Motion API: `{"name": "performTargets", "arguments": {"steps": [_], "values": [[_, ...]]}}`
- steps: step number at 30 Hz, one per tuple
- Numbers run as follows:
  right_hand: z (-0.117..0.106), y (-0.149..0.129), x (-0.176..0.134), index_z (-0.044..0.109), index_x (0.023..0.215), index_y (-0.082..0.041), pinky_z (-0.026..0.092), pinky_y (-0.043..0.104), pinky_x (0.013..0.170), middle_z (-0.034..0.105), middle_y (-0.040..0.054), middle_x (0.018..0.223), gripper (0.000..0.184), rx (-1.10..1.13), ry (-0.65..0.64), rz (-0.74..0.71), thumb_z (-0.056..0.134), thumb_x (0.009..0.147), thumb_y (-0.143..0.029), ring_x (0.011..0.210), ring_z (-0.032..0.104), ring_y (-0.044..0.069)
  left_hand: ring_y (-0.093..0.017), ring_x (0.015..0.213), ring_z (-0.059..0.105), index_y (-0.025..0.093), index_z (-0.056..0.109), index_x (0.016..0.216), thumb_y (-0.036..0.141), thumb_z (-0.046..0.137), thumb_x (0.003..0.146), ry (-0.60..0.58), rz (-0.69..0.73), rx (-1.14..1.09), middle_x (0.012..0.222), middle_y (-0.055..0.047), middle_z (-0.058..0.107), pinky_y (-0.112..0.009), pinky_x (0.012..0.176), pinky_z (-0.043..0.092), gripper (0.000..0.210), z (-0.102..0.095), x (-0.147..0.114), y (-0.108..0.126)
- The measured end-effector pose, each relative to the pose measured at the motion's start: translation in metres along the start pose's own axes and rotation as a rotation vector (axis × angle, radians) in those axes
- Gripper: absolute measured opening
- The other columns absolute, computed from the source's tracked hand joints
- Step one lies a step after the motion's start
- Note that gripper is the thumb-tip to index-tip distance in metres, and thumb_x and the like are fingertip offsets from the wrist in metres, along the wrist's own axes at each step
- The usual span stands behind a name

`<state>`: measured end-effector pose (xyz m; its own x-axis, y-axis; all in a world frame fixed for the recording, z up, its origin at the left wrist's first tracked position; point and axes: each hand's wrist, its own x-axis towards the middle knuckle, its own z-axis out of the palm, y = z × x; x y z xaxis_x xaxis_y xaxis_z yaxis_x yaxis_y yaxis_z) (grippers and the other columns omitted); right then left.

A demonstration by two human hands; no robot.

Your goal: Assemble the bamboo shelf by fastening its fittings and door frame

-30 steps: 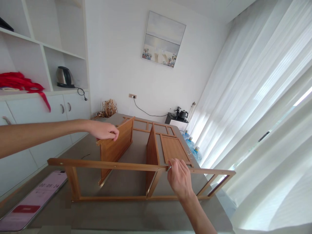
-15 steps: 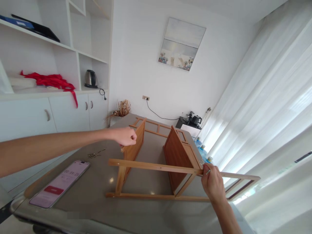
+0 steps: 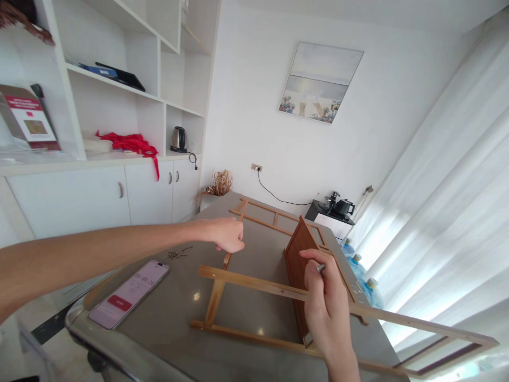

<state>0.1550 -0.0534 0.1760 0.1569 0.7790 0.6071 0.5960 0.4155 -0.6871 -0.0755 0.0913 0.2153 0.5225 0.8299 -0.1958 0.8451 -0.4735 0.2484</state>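
Note:
My left hand is closed on the top edge of a wooden shelf board, which stands nearly edge-on to me. My right hand is raised above the near wooden side frame, its fingers closed around a short metal rod; only the tip shows, so its kind is unclear. Beyond that hand a second wooden board stands upright between the near frame and the far side frame. Part of the near frame is hidden behind my right hand.
On the grey table lie a phone running a timer and several screws. White cabinets stand at the left. Water bottles and a small stand with a black kettle are beyond the table's right side.
My right hand has come off the near frame and moved up and left with the metal rod. The left board now appears edge-on under my left hand. The view has shifted left.

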Motion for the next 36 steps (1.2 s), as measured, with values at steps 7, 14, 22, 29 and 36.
{"name": "performTargets", "arguments": {"steps": [7, 14, 22, 29, 36], "values": [[0.029, -0.013, 0.007, 0.054, 0.11, -0.026, 0.022, 0.023, 0.048, 0.027, -0.0097, 0.06, 0.024, 0.206, -0.309, 0.129, 0.036, 0.103, -0.042, 0.051, 0.026, 0.01, -0.018, 0.041, 0.052, 0.022, 0.052, 0.046, 0.037, 0.049, 0.077, -0.02, 0.017, 0.009, 0.036, -0.002, 0.053, -0.031, 0.054, 0.044, 0.035, 0.003, -0.002, 0.021], [0.037, 0.002, 0.014, 0.047, 0.126, -0.03, 0.027, 0.021, 0.049, 0.032, -0.0102, 0.06, 0.027, 0.075, -0.371, 0.096, 0.033, 0.104, -0.037, 0.051, 0.033, 0.011, -0.017, 0.039, 0.052, 0.022, 0.054, 0.052, 0.038, 0.046, 0.083, -0.03, 0.04, -0.025, 0.038, 0.0, 0.053, -0.029, 0.051, 0.042, 0.036, 0.006, 0.001, 0.022], [0.037, 0.0, 0.019, 0.061, 0.108, -0.024, 0.041, 0.022, 0.064, 0.06, -0.0012, 0.08, 0.03, -0.011, -0.312, -0.058, 0.033, 0.104, -0.035, 0.067, 0.053, 0.012, -0.013, 0.048, 0.063, 0.023, 0.064, 0.084, 0.045, 0.055, 0.091, -0.148, 0.227, -0.224, 0.052, 0.006, 0.062, -0.023, 0.059, 0.045, 0.025, 0.002, 0.001, 0.0], [0.043, 0.004, 0.021, 0.064, 0.111, -0.025, 0.043, 0.02, 0.065, 0.062, -0.0021, 0.084, 0.027, 0.054, -0.371, -0.16, 0.037, 0.103, -0.025, 0.071, 0.058, 0.01, -0.012, 0.053, 0.06, 0.023, 0.058, 0.101, 0.064, 0.069, 0.081, -0.281, 0.317, -0.613, 0.071, 0.005, 0.06, -0.022, 0.05, 0.047, 0.047, 0.019, 0.008, -0.023], [0.056, -0.009, 0.014, 0.059, 0.13, -0.029, 0.052, 0.025, 0.095, 0.068, 0.0028, 0.124, 0.031, 0.103, -0.383, -0.242, 0.046, 0.102, -0.025, 0.114, 0.065, 0.014, -0.01, 0.055, 0.055, 0.02, 0.057, 0.094, 0.063, 0.061, 0.088, -0.137, 0.412, -0.74, 0.072, 0.004, 0.057, -0.021, 0.05, 0.047, 0.044, 0.04, 0.002, -0.019]]}}
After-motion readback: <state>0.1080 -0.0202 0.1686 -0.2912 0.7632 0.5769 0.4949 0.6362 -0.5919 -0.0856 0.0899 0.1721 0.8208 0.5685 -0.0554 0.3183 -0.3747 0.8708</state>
